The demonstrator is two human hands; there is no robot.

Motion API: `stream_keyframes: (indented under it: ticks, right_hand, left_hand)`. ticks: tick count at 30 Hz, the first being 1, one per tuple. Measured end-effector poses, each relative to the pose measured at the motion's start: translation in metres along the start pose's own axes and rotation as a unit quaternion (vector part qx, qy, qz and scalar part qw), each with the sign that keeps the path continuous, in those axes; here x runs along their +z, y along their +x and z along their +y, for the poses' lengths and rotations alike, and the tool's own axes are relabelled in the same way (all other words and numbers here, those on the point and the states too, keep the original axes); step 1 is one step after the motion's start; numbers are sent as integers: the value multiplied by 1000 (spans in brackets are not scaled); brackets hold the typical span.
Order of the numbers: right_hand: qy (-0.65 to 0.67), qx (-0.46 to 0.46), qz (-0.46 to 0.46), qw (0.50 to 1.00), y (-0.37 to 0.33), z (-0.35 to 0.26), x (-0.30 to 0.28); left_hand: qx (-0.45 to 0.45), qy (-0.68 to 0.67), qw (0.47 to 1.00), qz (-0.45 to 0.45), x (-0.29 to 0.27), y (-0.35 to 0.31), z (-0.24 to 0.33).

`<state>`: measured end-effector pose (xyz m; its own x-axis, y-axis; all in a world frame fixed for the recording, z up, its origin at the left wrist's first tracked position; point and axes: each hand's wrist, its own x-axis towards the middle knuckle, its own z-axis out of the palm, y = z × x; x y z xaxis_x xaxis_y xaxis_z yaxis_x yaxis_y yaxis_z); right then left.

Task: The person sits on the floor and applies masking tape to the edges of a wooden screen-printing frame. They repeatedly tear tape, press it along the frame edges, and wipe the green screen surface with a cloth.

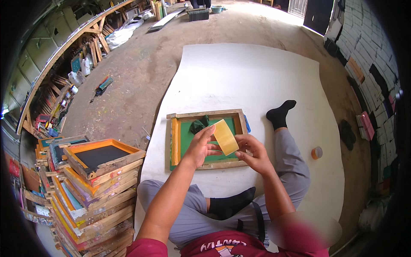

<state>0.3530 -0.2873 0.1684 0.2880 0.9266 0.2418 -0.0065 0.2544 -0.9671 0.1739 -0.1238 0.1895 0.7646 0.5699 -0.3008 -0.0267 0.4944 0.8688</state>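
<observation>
Above a wood-framed green panel (186, 133) on a white sheet (248, 77), the left hand (199, 147) holds a yellow tape roll (226, 138) in its fingers; the right hand's (255, 155) fingers, narrowly parted, meet its right edge, their grip unclear.

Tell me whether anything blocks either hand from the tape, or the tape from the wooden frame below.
Nothing visible blocks the left hand, holding the tape, or the right hand at its edge. No object shows between tape and wooden frame; a dark cloth lies inside the frame, beyond the left hand.
</observation>
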Motion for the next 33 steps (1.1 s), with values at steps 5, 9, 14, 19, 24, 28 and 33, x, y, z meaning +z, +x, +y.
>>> stream_keyframes:
  ticks: [5, 9, 14, 19, 24, 28, 33]
  right_hand:
    - [-248, -135, 22, 959, 15, -45, 2]
    - [-377, -172, 12, 910, 25, -60, 15]
    - [-441, -209, 30, 872, 26, -58, 22]
    - [-430, -220, 40, 875, 26, -50, 23]
    - [-430, -192, 49, 881, 30, -49, 28]
    - [-441, -189, 45, 876, 33, -46, 28]
    - [-462, -156, 32, 873, 35, -40, 29]
  left_hand:
    - [16, 93, 994, 63, 10, -18, 13]
    - [7, 122, 991, 57, 8, -22, 19]
    - [0, 125, 990, 65, 4, -19, 15]
    - [-12, 126, 989, 71, 1, -17, 10]
    - [-7, 120, 989, 88, 1, -15, 6]
    - [-10, 123, 988, 92, -1, -10, 1]
    - [-28, 131, 986, 100, -2, -10, 1]
